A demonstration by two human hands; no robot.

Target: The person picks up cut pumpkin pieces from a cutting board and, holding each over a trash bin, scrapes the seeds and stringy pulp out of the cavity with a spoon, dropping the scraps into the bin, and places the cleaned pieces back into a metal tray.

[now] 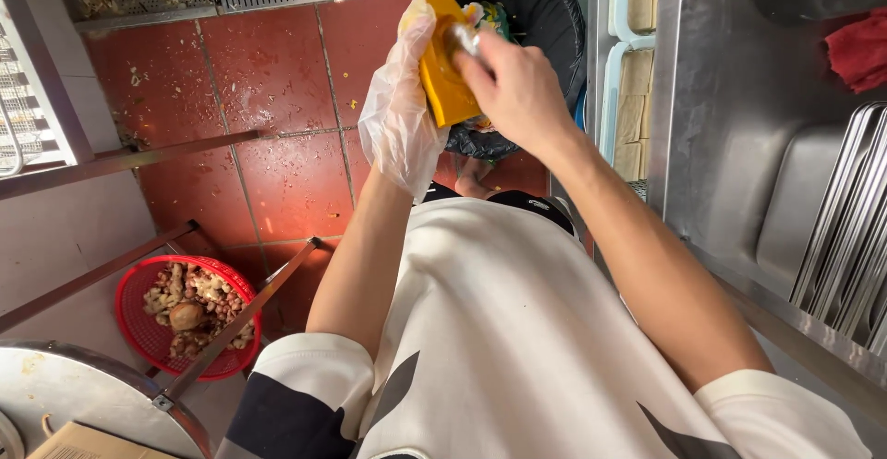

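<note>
White shirt (517, 330) fills the lower view, closest to the lens. Above it, my left hand (407, 99), in a loose clear plastic glove, curls its fingers around a yellow piece (443, 76), gripping it. My bare right hand (517, 90) pinches a small metal tool (462, 39) against that piece. Both are held over a black-lined bin (545, 16) on red floor tiles (277, 99). Lower left sits a red basket (139, 330).

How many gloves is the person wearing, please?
1: a loose clear plastic glove covers the left hand, which holds the yellow piece over the black-lined bin. The right hand is bare.
</note>
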